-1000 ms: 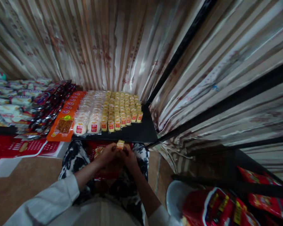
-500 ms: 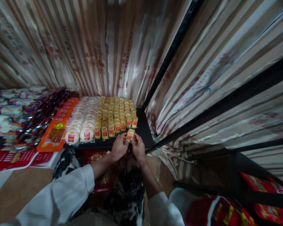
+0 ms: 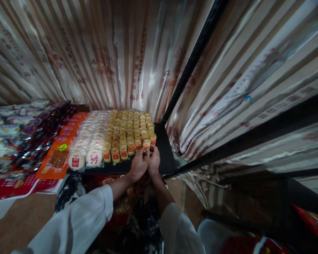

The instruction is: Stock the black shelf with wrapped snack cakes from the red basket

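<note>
My left hand (image 3: 139,165) and my right hand (image 3: 153,161) are close together at the front edge of the black shelf (image 3: 165,148). Between their fingertips is a small yellow wrapped snack (image 3: 146,144) with a red label, standing upright in the front of its row. The fingers of both hands are closed at its lower part, which they hide. Around it stand tight rows of matching yellow wrapped snacks (image 3: 123,150). Left of these lie rows of round white snacks (image 3: 94,157) in clear wrappers.
An orange snack packet (image 3: 55,164) and dark shiny packets (image 3: 42,134) lie farther left, beside a pile of white packets (image 3: 7,130). A striped curtain (image 3: 100,53) hangs behind. Black metal bars (image 3: 193,74) frame the right side. Red packages (image 3: 311,220) are at the lower right.
Both hands have moved forward with the yellow wrapped snack, from in front of the rows to the front of one row, where it now stands in line. The view has shifted slightly.
</note>
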`<state>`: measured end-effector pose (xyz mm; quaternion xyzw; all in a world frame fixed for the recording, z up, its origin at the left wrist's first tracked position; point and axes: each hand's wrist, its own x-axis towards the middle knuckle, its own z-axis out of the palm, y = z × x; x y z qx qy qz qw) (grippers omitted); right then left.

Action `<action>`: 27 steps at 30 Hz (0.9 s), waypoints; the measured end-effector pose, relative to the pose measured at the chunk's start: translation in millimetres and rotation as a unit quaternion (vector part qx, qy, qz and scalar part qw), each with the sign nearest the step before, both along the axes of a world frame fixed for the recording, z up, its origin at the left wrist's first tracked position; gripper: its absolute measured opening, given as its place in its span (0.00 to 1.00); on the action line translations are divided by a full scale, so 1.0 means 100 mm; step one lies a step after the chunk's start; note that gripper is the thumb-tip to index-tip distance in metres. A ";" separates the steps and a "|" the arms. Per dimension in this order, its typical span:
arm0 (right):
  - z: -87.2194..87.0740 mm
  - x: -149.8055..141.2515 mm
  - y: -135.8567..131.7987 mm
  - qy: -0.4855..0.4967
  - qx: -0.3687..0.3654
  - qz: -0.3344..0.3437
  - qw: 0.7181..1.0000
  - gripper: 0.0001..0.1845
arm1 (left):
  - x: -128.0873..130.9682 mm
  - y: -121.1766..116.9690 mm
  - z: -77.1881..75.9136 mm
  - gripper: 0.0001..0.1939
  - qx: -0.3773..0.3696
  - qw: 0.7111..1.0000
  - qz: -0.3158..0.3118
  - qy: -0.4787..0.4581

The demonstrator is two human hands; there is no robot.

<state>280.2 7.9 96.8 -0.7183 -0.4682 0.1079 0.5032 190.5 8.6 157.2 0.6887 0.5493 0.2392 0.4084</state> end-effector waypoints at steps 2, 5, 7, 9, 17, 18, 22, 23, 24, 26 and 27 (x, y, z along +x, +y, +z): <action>-0.02 -0.02 0.00 0.003 0.005 -0.007 1.000 0.15 | 0.01 0.01 -0.04 0.25 0.006 1.000 0.003 -0.003; -0.04 -0.03 -0.02 0.022 0.023 -0.008 0.999 0.14 | 0.00 0.02 -0.09 0.23 0.019 1.000 0.001 -0.015; -0.05 -0.04 -0.04 0.021 0.032 -0.011 0.999 0.12 | 0.00 0.01 -0.12 0.23 0.033 0.999 0.001 -0.023; -0.04 -0.04 -0.05 0.004 0.035 -0.014 0.999 0.09 | -0.02 -0.01 -0.12 0.22 0.052 0.998 -0.001 -0.028; -0.01 -0.06 -0.06 -0.050 0.022 -0.012 0.998 0.11 | -0.01 -0.04 -0.17 0.19 0.061 0.997 -0.030 -0.020; -0.01 -0.06 -0.05 -0.052 0.019 -0.011 0.998 0.12 | -0.01 -0.04 -0.19 0.19 0.060 0.998 -0.029 -0.020; 0.03 -0.05 -0.05 -0.069 0.022 -0.022 0.997 0.12 | -0.06 -0.09 -0.22 0.16 0.079 0.996 -0.010 -0.041; 0.06 -0.06 -0.05 -0.075 0.033 -0.029 0.996 0.12 | -0.11 -0.14 -0.22 0.15 0.085 0.995 -0.004 -0.048; 0.09 -0.07 -0.07 -0.082 0.046 -0.036 0.995 0.13 | -0.18 -0.20 -0.23 0.15 0.089 0.995 -0.003 -0.055; 0.16 -0.12 -0.13 -0.096 0.078 -0.030 0.992 0.13 | -0.37 -0.37 -0.26 0.13 0.082 0.994 -0.008 -0.067; 0.19 -0.17 -0.19 -0.098 0.092 -0.018 0.991 0.12 | -0.49 -0.46 -0.30 0.13 0.073 0.995 -0.017 -0.069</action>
